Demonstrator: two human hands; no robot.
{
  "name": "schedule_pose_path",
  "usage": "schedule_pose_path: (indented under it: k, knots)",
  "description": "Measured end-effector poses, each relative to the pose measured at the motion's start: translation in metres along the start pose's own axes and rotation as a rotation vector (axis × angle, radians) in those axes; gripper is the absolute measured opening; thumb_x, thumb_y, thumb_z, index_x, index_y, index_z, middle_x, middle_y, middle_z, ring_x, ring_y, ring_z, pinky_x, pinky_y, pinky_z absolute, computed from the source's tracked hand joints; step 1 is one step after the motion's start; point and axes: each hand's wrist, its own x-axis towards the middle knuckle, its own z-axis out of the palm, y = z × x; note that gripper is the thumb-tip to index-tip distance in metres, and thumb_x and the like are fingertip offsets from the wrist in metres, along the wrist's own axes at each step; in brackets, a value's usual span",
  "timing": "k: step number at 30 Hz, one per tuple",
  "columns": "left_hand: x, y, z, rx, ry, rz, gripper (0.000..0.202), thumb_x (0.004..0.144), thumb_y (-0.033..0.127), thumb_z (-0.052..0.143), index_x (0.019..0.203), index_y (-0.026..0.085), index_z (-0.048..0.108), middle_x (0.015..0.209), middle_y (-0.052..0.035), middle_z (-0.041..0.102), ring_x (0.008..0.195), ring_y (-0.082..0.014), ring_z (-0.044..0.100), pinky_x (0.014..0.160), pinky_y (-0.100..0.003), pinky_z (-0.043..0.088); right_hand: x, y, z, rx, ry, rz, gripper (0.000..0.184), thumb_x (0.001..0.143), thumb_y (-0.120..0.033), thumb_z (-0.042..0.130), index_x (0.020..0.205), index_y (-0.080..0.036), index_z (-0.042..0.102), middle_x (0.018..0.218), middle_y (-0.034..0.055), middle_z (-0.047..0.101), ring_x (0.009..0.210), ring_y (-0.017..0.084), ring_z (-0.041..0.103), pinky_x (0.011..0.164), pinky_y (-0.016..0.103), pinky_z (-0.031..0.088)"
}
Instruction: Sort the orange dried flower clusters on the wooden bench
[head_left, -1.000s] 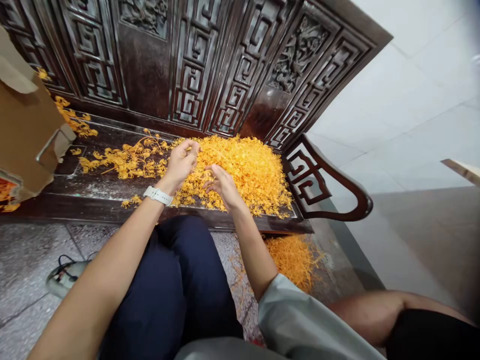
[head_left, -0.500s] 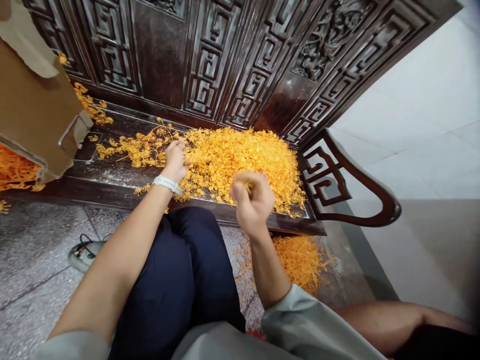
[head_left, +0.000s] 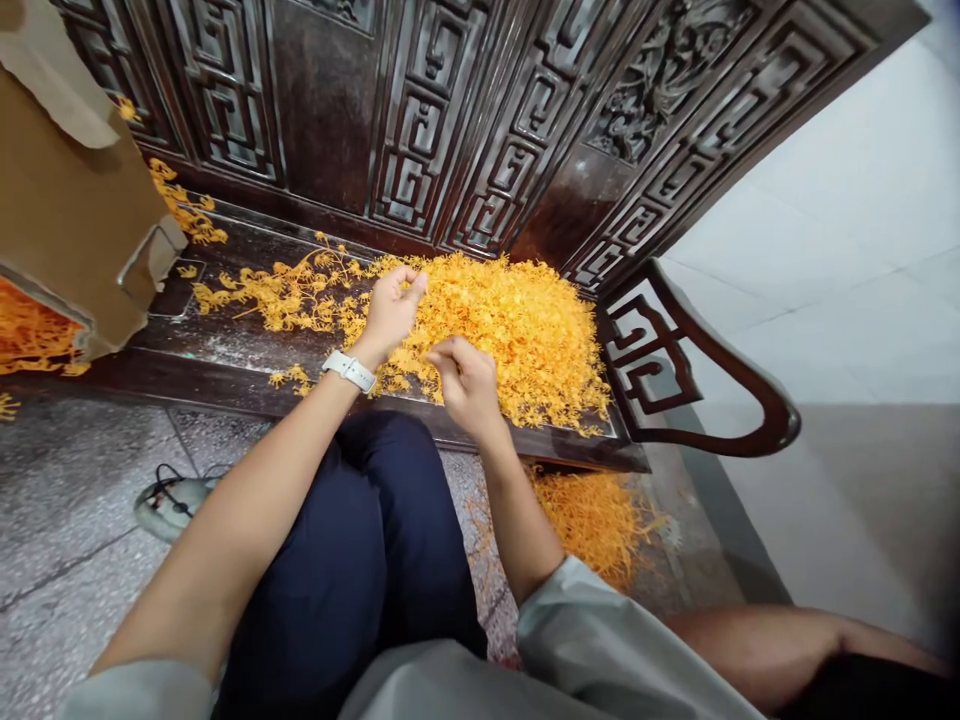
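Your left hand [head_left: 390, 312] hovers over the near-left part of the orange pile [head_left: 510, 330], fingers loosely curled with thumb and fingertips drawn together; whether a strand is pinched between them cannot be told. A white watch [head_left: 349, 369] sits on that wrist. Your right hand [head_left: 466, 385] is at the near edge of the orange pile, fingers curled down into the strands; the pictures do not show whether it grasps any.

The orange pile lies on the seat of the dark carved bench [head_left: 225, 355], heaped against the carved backrest toward the armrest [head_left: 697, 380] end. Thinner scattered strands [head_left: 262, 295] spread left of the orange pile along the seat. A cardboard box [head_left: 75, 210] stands well left of the orange pile, at the far end of the seat. A second heap [head_left: 592, 515] lies on the floor below the orange pile, beside the bench's front edge. A grey shoe [head_left: 169, 500] rests on the floor, below and well left of the orange pile.
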Motion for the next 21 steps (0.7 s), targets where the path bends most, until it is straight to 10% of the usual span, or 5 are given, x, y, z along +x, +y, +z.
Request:
schedule_pose_path:
  k: [5, 11, 16, 21]
  knots:
    - [0.012, -0.010, -0.024, -0.075, 0.314, -0.201, 0.039, 0.106, 0.031, 0.066, 0.073, 0.022, 0.048, 0.061, 0.0050, 0.034, 0.051, -0.0109, 0.027, 0.049, -0.026, 0.019, -0.008, -0.045, -0.023, 0.256, 0.025, -0.281, 0.011, 0.107, -0.024, 0.061, 0.100, -0.027, 0.069, 0.074, -0.0004, 0.061, 0.066, 0.014, 0.057, 0.063, 0.031, 0.048]
    - [-0.003, 0.004, -0.011, -0.117, 0.106, -0.160, 0.035, 0.108, 0.028, 0.062, 0.075, 0.021, 0.053, 0.061, 0.0049, 0.033, 0.049, -0.0098, 0.024, 0.049, -0.027, 0.016, 0.017, 0.023, -0.031, 0.088, 0.350, 0.356, 0.048, 0.100, -0.051, 0.068, 0.142, -0.029, 0.061, 0.112, 0.0079, 0.067, 0.079, 0.016, 0.061, 0.068, 0.032, 0.053]
    - [-0.010, 0.012, 0.005, -0.006, -0.014, -0.039, 0.036, 0.107, 0.022, 0.062, 0.072, 0.019, 0.052, 0.063, 0.0034, 0.040, 0.053, -0.0103, 0.030, 0.052, -0.026, 0.023, 0.010, 0.021, -0.011, -0.182, 0.059, 0.188, 0.040, 0.101, -0.051, 0.071, 0.131, -0.025, 0.070, 0.111, 0.0082, 0.070, 0.096, 0.020, 0.064, 0.089, 0.039, 0.055]
    - [-0.014, 0.017, 0.008, 0.041, -0.092, -0.089, 0.037, 0.104, 0.019, 0.065, 0.071, 0.019, 0.050, 0.064, 0.0036, 0.040, 0.055, -0.0103, 0.031, 0.055, -0.026, 0.027, 0.014, 0.024, -0.001, -0.259, -0.121, 0.002, 0.021, 0.110, -0.039, 0.060, 0.117, -0.020, 0.068, 0.079, 0.0000, 0.061, 0.072, 0.016, 0.057, 0.075, 0.032, 0.049]
